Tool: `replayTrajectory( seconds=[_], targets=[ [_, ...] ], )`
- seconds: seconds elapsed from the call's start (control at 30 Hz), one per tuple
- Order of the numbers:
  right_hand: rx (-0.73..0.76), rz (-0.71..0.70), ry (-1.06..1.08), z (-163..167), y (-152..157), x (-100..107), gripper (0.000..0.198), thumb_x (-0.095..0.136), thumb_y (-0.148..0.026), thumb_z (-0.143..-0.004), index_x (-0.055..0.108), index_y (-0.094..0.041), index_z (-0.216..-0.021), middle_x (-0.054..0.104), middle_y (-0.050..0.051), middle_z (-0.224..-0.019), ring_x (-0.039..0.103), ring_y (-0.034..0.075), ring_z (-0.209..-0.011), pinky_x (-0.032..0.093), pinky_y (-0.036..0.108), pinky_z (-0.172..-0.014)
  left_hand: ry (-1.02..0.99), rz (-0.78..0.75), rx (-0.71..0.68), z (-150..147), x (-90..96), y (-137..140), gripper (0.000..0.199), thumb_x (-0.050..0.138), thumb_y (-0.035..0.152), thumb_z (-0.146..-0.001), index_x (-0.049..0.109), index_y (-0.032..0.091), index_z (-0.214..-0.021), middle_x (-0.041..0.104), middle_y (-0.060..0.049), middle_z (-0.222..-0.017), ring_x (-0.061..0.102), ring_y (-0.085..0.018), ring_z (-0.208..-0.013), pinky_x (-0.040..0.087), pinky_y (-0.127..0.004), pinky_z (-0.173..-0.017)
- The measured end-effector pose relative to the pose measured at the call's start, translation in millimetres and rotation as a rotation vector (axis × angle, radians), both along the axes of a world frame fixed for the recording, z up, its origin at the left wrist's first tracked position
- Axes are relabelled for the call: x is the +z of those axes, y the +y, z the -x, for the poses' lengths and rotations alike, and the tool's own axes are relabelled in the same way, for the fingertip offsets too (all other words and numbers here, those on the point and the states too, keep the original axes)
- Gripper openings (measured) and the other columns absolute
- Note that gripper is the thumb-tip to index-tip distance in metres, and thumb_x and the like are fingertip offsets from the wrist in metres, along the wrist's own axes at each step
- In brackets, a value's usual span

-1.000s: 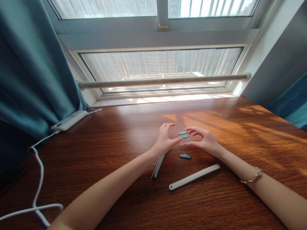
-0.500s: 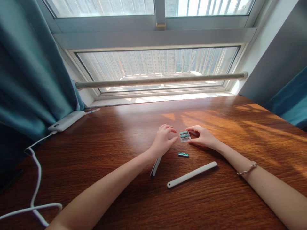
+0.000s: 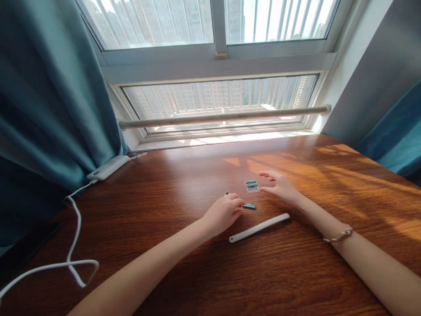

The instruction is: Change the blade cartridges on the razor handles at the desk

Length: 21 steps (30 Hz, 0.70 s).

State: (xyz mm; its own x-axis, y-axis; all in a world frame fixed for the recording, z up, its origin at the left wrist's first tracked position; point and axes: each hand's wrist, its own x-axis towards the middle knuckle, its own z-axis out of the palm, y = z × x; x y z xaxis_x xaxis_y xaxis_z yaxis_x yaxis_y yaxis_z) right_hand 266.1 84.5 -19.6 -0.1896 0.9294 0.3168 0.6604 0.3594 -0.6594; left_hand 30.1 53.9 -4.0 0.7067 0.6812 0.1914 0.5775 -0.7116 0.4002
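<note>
Teal loose blade point(image 3: 249, 206) sits at the half-curled left hand point(image 3: 223, 213), its grip unclear; right hand point(image 3: 279, 186), open, rests beside the blade case point(image 3: 252, 185), so picking it up looks next.

Bright window point(image 3: 217, 101) backlight; edges warped

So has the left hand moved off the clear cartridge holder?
Yes. The left hand dropped back toward the person, away from the clear holder, to the loose cartridge.
</note>
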Motion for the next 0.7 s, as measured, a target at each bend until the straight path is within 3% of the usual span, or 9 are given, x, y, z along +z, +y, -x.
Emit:
replayTrajectory(
  seconds=[0.17,0.33,0.47,0.57,0.7],
  targets=[
    [-0.033,-0.016,-0.071,17.7,-75.0,24.5,0.017,0.051,-0.030,-0.079,0.061,-0.021,-0.089,0.064,0.001,-0.067,0.058,0.014,-0.059,0.044,0.025,-0.057,0.104,-0.099,0.025,1.1,-2.8,-9.4,0.018,0.043,0.020,-0.082,0.058,0.019,-0.092,0.057,-0.004,-0.088,0.053,-0.013,-0.080,0.042,-0.023,-0.073],
    [-0.028,0.001,-0.221,41.2,-134.4,7.3,0.022,0.039,-0.026,-0.086,0.059,-0.021,-0.093,0.068,0.003,-0.077,0.063,0.017,-0.069,0.043,0.024,-0.064,0.127,-0.134,0.038,-18.8,-4.1,-10.1,0.019,0.044,0.015,-0.080,0.056,0.017,-0.094,0.056,-0.006,-0.095,0.050,-0.017,-0.089,0.040,-0.030,-0.081],
    [-0.083,0.077,-0.326,50.3,-148.8,-10.1,0.026,0.037,-0.029,-0.087,0.054,-0.021,-0.106,0.069,0.003,-0.074,0.064,0.019,-0.067,0.044,0.026,-0.061,0.149,-0.124,0.025,-29.9,-6.6,-3.3,0.019,0.048,0.017,-0.078,0.056,0.017,-0.095,0.054,-0.007,-0.099,0.047,-0.020,-0.097,0.038,-0.034,-0.084],
    [-0.097,0.055,-0.430,55.6,-146.8,-10.2,0.033,0.037,-0.032,-0.087,0.047,-0.021,-0.117,0.070,0.005,-0.080,0.065,0.022,-0.070,0.043,0.028,-0.060,0.165,-0.076,0.002,-31.5,-9.4,3.0,0.014,0.050,0.019,-0.077,0.058,0.017,-0.088,0.056,-0.006,-0.095,0.049,-0.019,-0.093,0.039,-0.032,-0.082],
    [-0.107,0.054,-0.449,65.1,-137.4,-1.6,0.027,0.038,-0.037,-0.086,0.056,-0.024,-0.103,0.069,0.004,-0.076,0.065,0.020,-0.069,0.039,0.025,-0.056,0.147,0.010,0.005,-29.0,-10.8,6.8,0.010,0.049,0.019,-0.077,0.058,0.016,-0.081,0.056,-0.006,-0.088,0.051,-0.018,-0.087,0.040,-0.029,-0.077]
  ],
)
